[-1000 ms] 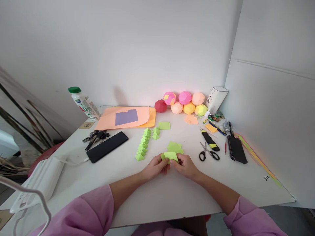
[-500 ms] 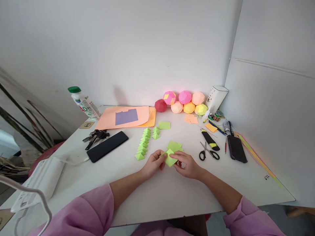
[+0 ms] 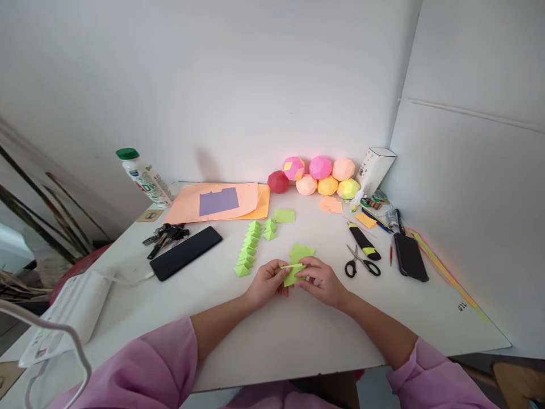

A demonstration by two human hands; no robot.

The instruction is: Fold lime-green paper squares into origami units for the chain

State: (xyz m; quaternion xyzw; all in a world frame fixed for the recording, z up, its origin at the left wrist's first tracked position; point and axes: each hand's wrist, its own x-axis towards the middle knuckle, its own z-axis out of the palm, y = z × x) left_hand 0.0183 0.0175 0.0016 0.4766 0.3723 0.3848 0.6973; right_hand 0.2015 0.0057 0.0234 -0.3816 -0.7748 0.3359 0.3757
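Note:
Between both hands, low in the middle of the head view, is a small green paper piece (image 3: 292, 276) with a fold along its upper edge. My left hand (image 3: 269, 280) pinches its left side, and my right hand (image 3: 322, 281) grips the right side. Just behind the fingers lie loose green paper squares (image 3: 301, 251) on the white table (image 3: 264, 335). To the left, folded green pieces (image 3: 247, 250) stand in a long row, with a shorter row (image 3: 269, 229) beside it. A green sheet (image 3: 284, 216) lies farther back.
Scissors (image 3: 361, 262), a cutter (image 3: 363, 241) and a dark phone (image 3: 410, 257) lie on the right. Colored paper balls (image 3: 320, 168) stand against the wall. Left are a black phone (image 3: 186, 253), keys (image 3: 167, 235), orange sheets (image 3: 183, 207) and a bottle (image 3: 147, 179).
The green piece between my hands has changed from a flat diamond facing up to a piece with a folded-over upper edge. My right fingers have shifted along it.

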